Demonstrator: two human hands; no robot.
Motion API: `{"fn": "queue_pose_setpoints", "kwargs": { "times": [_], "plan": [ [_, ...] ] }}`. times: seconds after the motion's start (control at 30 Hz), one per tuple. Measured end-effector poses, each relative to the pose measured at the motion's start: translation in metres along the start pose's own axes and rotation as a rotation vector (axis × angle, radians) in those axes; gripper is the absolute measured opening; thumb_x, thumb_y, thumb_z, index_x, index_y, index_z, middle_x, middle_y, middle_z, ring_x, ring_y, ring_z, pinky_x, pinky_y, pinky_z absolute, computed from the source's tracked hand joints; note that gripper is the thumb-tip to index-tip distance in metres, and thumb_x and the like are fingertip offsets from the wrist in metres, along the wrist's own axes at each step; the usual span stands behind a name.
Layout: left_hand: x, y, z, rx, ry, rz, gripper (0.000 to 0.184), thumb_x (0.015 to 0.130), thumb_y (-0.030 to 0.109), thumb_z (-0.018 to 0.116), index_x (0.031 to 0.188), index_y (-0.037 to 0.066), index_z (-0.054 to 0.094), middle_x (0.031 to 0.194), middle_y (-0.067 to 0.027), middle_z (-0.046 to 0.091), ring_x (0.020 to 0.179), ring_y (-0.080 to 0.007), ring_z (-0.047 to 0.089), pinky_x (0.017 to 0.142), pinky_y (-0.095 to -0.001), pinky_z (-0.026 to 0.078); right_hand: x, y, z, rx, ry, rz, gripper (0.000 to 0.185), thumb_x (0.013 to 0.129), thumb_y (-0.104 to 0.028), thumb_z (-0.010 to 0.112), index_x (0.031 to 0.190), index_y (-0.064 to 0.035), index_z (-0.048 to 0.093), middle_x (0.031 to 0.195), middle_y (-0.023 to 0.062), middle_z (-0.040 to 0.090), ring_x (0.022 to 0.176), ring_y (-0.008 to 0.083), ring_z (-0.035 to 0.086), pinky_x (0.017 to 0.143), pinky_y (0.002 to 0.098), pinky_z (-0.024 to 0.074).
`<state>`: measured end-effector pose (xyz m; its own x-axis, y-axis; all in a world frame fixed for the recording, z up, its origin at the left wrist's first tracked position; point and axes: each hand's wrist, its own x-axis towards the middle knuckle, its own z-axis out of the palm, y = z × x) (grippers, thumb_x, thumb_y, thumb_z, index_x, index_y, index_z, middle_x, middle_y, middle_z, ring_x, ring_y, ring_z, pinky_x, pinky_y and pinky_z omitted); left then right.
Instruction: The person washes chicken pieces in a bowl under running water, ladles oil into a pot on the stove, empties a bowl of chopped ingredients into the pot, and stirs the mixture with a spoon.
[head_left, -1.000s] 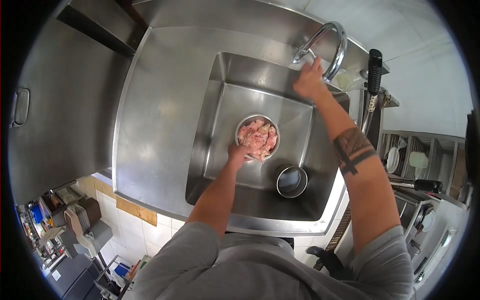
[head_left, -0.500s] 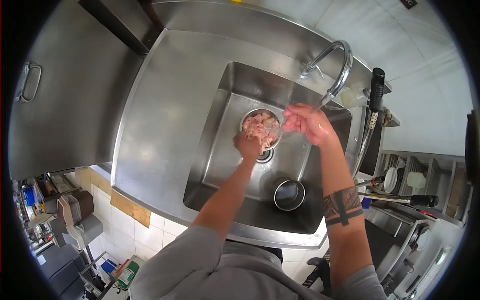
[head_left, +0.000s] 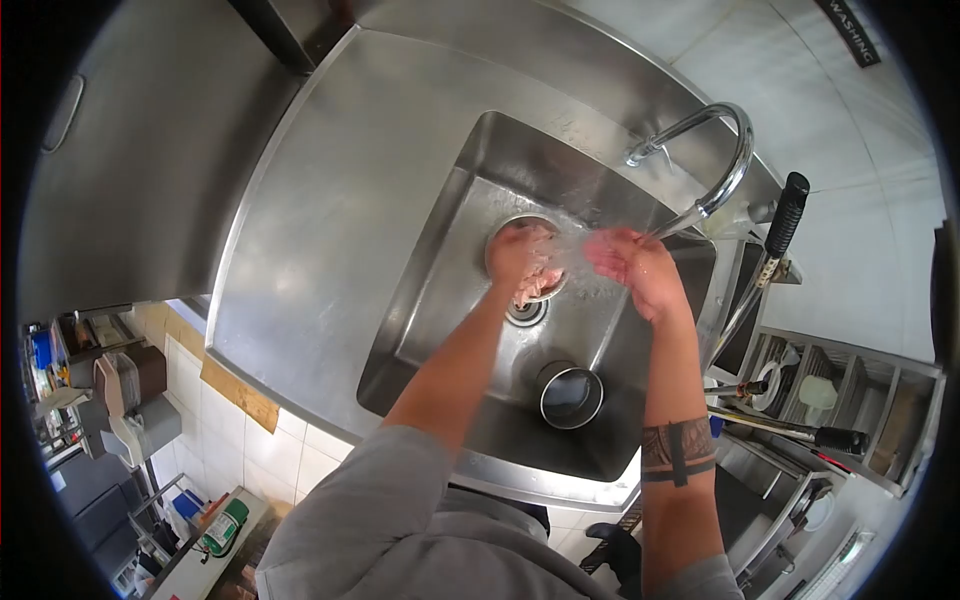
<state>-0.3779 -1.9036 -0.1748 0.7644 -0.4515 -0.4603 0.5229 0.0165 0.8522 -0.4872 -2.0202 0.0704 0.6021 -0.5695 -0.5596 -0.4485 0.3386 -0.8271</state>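
My left hand (head_left: 512, 257) is in a round metal bowl (head_left: 530, 219), pressed down over pieces of raw pink meat (head_left: 541, 284). Its fingers are blurred and partly lost among the meat. The bowl sits in the steel sink (head_left: 425, 310), just above the drain (head_left: 527, 313). To its right, my right hand (head_left: 640, 272) is wet and held beneath the spout of the curved faucet (head_left: 745, 150). The fingers of that hand stretch out toward the bowl with nothing visible in them. Water sprays between this hand and the meat.
A metal pot (head_left: 571, 397) with liquid stands in the sink's near right part. Steel counter (head_left: 320, 210) extends to the left. Long black-handled tools (head_left: 788, 215) rise along the sink's right side, and a dish rack (head_left: 800, 385) stands beyond them.
My left hand has moved from the bowl's near left edge to over the meat's middle. The fingers of my right hand have straightened from a curled pose. The view has shifted slightly.
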Motion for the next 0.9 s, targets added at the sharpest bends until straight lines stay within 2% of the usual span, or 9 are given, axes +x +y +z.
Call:
{"fn": "queue_pose_setpoints", "kwargs": {
  "times": [0.03,0.13,0.2,0.3,0.4,0.5,0.6,0.73,0.9],
  "plan": [
    [0.029,-0.053,-0.042,0.567,0.272,0.228,0.017,0.083,0.017,0.071,0.094,0.004,0.075,0.088,-0.014,0.075,0.087,-0.0217,0.072,0.071,-0.0347,0.058,-0.002,-0.002,-0.002,0.032,-0.03,0.042,0.027,0.096,-0.015,0.06,0.115,0.0041,0.066,0.101,0.0111,0.073,0.093,0.019,0.069,0.083,0.0302,0.054],
    [0.005,-0.059,-0.069,0.442,0.084,0.106,0.016,0.077,0.013,0.073,0.089,0.002,0.07,0.08,-0.011,0.071,0.088,-0.0211,0.072,0.067,-0.0354,0.059,-0.002,-0.005,-0.013,0.05,-0.072,0.06,0.028,0.096,-0.014,0.062,0.117,0.0036,0.065,0.102,0.0109,0.073,0.094,0.0187,0.069,0.084,0.0312,0.0546],
    [-0.013,-0.048,-0.064,0.005,0.061,-0.362,0.038,0.077,0.002,0.065,0.115,0.0,0.061,0.108,-0.0153,0.065,0.092,-0.0346,0.069,0.078,-0.0511,0.061,-0.008,-0.011,-0.015,0.041,-0.081,0.036,0.029,0.095,-0.014,0.064,0.118,0.0034,0.065,0.104,0.0109,0.072,0.095,0.0185,0.069,0.085,0.0321,0.055],
    [0.005,-0.058,-0.073,-0.066,-0.128,-0.441,0.049,0.076,-0.003,0.058,0.125,0.0,0.055,0.12,-0.02,0.059,0.095,-0.0416,0.067,0.079,-0.0609,0.061,-0.032,-0.049,-0.015,-0.034,-0.043,-0.107,0.032,0.095,-0.015,0.065,0.12,0.0043,0.064,0.108,0.0131,0.071,0.099,0.0203,0.069,0.085,0.0336,0.0556],
    [0.089,-0.215,-0.117,0.304,-0.477,-0.075,0.052,0.075,-0.006,0.055,0.127,-0.001,0.054,0.116,-0.02,0.06,0.097,-0.0418,0.067,0.076,-0.0573,0.063,-0.057,-0.095,-0.005,0.147,0.022,-0.289,0.037,0.096,-0.023,0.067,0.12,0.0048,0.064,0.112,0.0161,0.069,0.101,0.0232,0.069,0.086,0.0348,0.0558],
    [0.059,-0.183,-0.104,0.206,-0.337,-0.162,0.045,0.074,0.008,0.071,0.117,0.004,0.059,0.103,-0.0151,0.064,0.084,-0.0339,0.069,0.065,-0.0543,0.063,-0.047,-0.121,-0.008,0.111,-0.009,-0.158,0.045,0.099,-0.033,0.062,0.119,0.0078,0.062,0.113,0.0204,0.068,0.101,0.0287,0.069,0.087,0.038,0.0565],
    [-0.028,-0.028,-0.054,-0.079,-0.056,-0.44,0.035,0.073,0.003,0.067,0.108,0.0,0.063,0.093,-0.0151,0.065,0.077,-0.0316,0.069,0.06,-0.0482,0.062,-0.033,-0.125,0.008,-0.039,-0.021,0.028,0.056,0.1,-0.044,0.058,0.118,0.0091,0.062,0.11,0.0211,0.068,0.097,0.0305,0.07,0.086,0.0387,0.0572],
    [-0.063,0.009,-0.055,-0.157,-0.022,-0.353,0.031,0.077,0.001,0.064,0.106,-0.009,0.058,0.091,-0.0159,0.064,0.076,-0.0278,0.069,0.05,-0.0402,0.061,-0.037,-0.129,0.012,-0.052,-0.051,0.147,0.059,0.1,-0.047,0.056,0.115,0.0096,0.061,0.105,0.0251,0.067,0.092,0.0337,0.071,0.081,0.0418,0.0598],
    [-0.094,0.085,-0.033,-0.098,-0.174,-0.192,0.028,0.077,0.003,0.066,0.101,-0.011,0.058,0.085,-0.0149,0.065,0.069,-0.0291,0.07,0.049,-0.0404,0.061,-0.039,-0.132,0.011,-0.019,-0.079,0.197,0.06,0.102,-0.048,0.052,0.116,0.0105,0.059,0.1,0.0285,0.067,0.091,0.0368,0.071,0.079,0.0448,0.0609]
  ]
}}
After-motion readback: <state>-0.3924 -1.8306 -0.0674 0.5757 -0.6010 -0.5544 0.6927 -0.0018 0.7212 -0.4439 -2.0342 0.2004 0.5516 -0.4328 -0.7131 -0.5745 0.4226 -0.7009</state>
